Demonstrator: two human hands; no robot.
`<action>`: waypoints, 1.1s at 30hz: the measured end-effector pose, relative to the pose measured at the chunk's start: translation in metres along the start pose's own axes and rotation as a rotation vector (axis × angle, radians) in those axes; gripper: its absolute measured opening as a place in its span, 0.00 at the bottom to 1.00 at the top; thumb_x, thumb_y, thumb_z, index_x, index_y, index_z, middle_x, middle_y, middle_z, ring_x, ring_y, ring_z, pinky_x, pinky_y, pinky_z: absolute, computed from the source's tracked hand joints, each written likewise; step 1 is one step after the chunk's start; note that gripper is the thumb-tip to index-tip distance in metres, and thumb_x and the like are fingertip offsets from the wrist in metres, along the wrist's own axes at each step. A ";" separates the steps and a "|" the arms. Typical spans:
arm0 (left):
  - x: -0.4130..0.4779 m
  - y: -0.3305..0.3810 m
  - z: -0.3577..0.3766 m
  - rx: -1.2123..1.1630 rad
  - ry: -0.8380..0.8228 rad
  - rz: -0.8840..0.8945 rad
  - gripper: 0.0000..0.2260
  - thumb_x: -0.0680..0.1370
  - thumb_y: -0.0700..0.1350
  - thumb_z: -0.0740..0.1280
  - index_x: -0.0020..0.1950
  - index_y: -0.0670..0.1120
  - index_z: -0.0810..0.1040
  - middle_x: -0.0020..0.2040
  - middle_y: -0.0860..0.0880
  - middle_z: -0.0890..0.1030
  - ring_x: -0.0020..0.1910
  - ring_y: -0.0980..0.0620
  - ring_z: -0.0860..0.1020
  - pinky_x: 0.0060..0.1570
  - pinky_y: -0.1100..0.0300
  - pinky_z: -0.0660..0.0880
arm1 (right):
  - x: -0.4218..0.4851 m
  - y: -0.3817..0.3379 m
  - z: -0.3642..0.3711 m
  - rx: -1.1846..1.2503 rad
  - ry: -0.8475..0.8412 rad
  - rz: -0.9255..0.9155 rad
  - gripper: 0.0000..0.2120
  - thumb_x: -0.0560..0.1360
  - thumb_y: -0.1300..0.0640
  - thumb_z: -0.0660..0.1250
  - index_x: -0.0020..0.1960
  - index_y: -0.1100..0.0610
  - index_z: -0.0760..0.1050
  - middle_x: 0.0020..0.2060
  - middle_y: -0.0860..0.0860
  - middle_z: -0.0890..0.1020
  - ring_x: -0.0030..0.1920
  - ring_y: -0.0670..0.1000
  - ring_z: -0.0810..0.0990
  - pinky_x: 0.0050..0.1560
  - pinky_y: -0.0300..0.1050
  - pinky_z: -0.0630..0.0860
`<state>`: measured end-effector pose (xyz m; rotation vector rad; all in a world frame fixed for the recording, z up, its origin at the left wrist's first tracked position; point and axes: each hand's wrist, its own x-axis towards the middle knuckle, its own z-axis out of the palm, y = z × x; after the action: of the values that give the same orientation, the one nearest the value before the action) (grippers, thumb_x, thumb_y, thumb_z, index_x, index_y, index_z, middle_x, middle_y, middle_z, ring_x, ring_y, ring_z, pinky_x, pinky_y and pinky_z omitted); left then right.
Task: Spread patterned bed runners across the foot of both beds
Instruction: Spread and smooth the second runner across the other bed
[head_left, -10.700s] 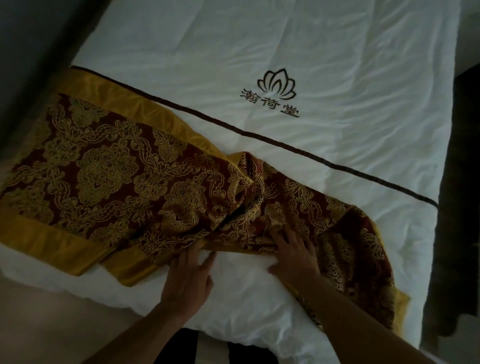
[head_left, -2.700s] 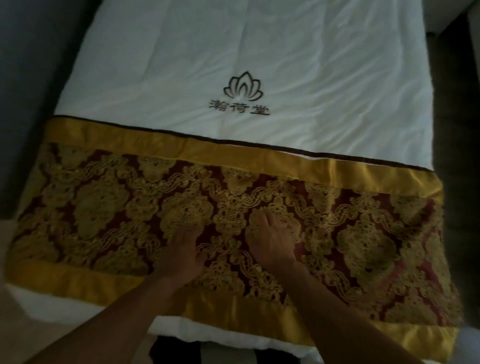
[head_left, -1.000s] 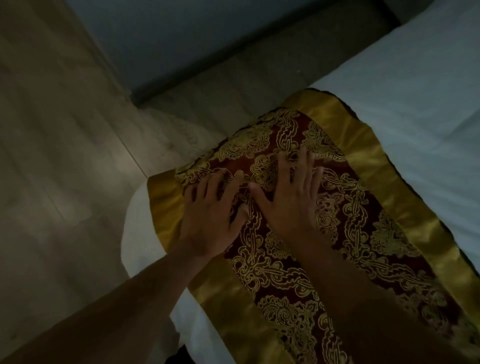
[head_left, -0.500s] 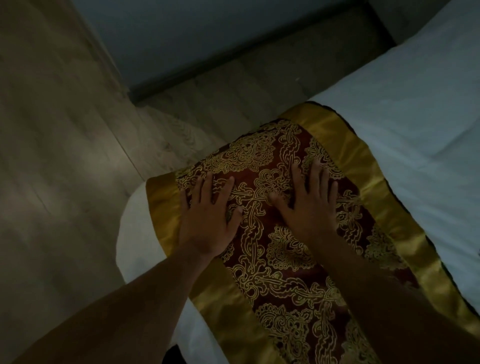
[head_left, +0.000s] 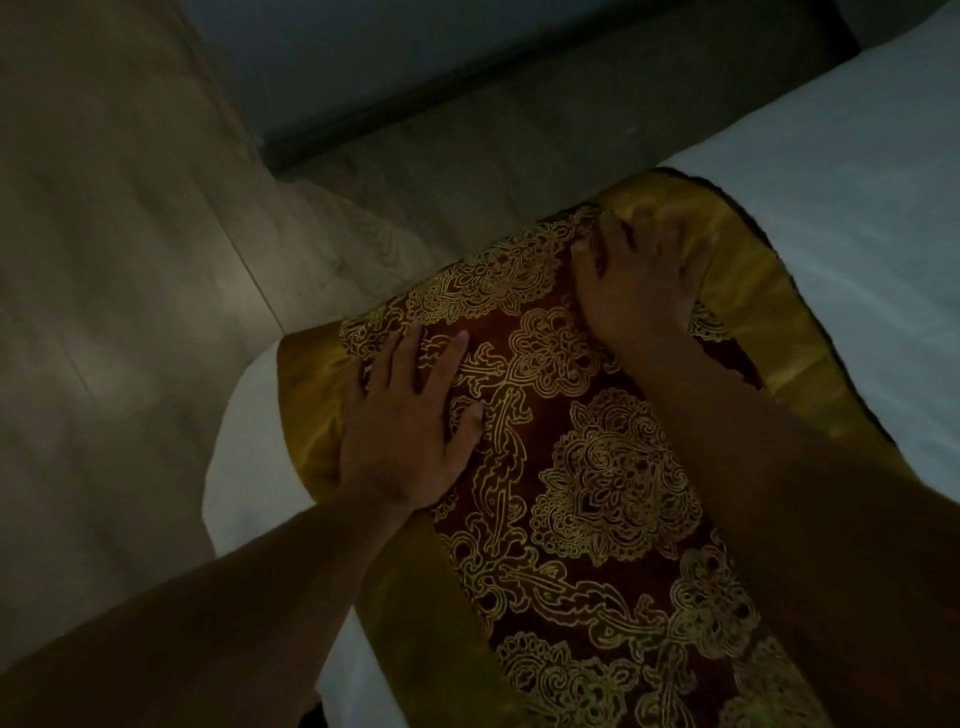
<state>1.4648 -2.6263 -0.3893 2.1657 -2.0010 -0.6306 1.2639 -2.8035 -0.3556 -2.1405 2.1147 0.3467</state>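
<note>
While left hand (head_left: 410, 415) and right hand (head_left: 639, 280) press flat, both unclenched, on maroon-and-gold brocade bed runner (head_left: 613, 467), we sweep outward, keeping gold satin border (head_left: 753, 270) beyond right hand straight.

runner (head_left: 597, 467): woven brocade cloth, raised gold pattern on dark red
border (head_left: 311, 415): glossy gold satin
bedding (head_left: 857, 197): matt white cloth
floor (head_left: 130, 234): smooth wood-look planks
</note>
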 end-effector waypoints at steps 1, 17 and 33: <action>0.001 0.000 0.001 0.006 0.002 -0.001 0.31 0.80 0.67 0.47 0.82 0.61 0.48 0.82 0.43 0.55 0.80 0.41 0.55 0.76 0.35 0.53 | 0.002 -0.006 -0.002 0.032 0.007 0.040 0.36 0.80 0.31 0.40 0.81 0.49 0.58 0.81 0.57 0.56 0.81 0.62 0.47 0.76 0.70 0.38; 0.005 -0.002 0.003 -0.023 0.012 -0.004 0.30 0.80 0.67 0.49 0.81 0.62 0.52 0.81 0.45 0.59 0.79 0.42 0.59 0.74 0.36 0.59 | -0.061 0.138 0.016 0.051 0.051 0.031 0.38 0.79 0.29 0.35 0.83 0.49 0.42 0.82 0.58 0.46 0.81 0.62 0.44 0.79 0.66 0.45; -0.134 0.024 0.020 0.176 -0.090 0.367 0.26 0.84 0.60 0.49 0.82 0.55 0.57 0.83 0.47 0.52 0.82 0.42 0.48 0.76 0.34 0.52 | -0.255 0.154 0.064 0.120 -0.035 0.081 0.30 0.83 0.37 0.40 0.83 0.45 0.40 0.82 0.54 0.43 0.82 0.56 0.42 0.79 0.64 0.50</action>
<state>1.4303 -2.4947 -0.3702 1.8036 -2.4997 -0.5217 1.1045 -2.5440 -0.3445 -1.9736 2.1487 0.2555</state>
